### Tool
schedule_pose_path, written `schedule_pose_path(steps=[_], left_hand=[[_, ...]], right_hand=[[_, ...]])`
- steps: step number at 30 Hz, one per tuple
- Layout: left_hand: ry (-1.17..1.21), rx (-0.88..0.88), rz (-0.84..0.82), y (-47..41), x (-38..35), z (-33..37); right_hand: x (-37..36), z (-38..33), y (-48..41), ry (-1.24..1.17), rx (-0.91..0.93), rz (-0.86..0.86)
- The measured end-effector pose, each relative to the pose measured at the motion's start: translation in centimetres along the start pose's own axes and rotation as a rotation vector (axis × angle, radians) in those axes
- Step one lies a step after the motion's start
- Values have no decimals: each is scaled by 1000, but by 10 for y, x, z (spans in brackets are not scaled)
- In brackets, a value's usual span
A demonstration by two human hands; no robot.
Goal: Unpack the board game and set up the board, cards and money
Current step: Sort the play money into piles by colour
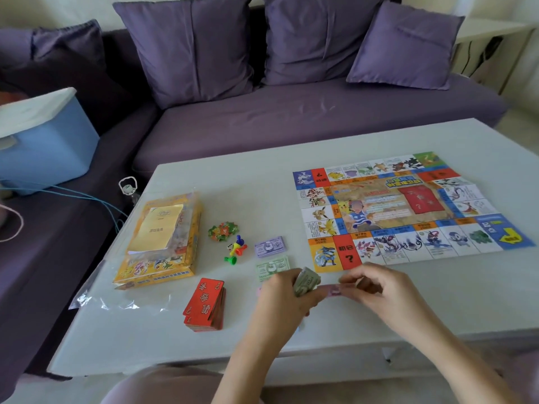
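Sorting the money right now. Left hand point(284, 290) clenched round a wad of notes point(306, 280), right hand point(376, 284) pinching one pink note point(335, 290) off it with the fingers point(350, 279). Probably needs laying down as a third pile next. Just beyond: one red card stack point(205, 305), two money piles, green point(272, 267) and purple point(269, 246). Then four or so pawns point(236, 248) (hard to count), one die, one heap of tokens point(223, 230), one box point(163, 240). Furthest out on the surface point(248, 185), one board point(405, 209), unfolded flat.
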State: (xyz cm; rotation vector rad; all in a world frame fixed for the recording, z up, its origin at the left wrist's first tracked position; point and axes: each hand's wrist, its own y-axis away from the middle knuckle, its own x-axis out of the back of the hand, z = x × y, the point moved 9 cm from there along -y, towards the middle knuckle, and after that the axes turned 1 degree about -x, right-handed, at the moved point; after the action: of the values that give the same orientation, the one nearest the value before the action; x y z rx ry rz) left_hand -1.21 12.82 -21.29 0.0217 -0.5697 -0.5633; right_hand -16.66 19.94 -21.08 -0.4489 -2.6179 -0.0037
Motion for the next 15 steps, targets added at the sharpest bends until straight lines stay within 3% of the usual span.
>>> schedule_pose_path(steps=[6, 15], left_hand=[[-101, -23, 11, -2, -4, 2], [45, 13, 80, 5, 42, -3]], right_hand=[[0, 8, 2, -79, -40, 26], [-20, -25, -20, -273, -39, 16]])
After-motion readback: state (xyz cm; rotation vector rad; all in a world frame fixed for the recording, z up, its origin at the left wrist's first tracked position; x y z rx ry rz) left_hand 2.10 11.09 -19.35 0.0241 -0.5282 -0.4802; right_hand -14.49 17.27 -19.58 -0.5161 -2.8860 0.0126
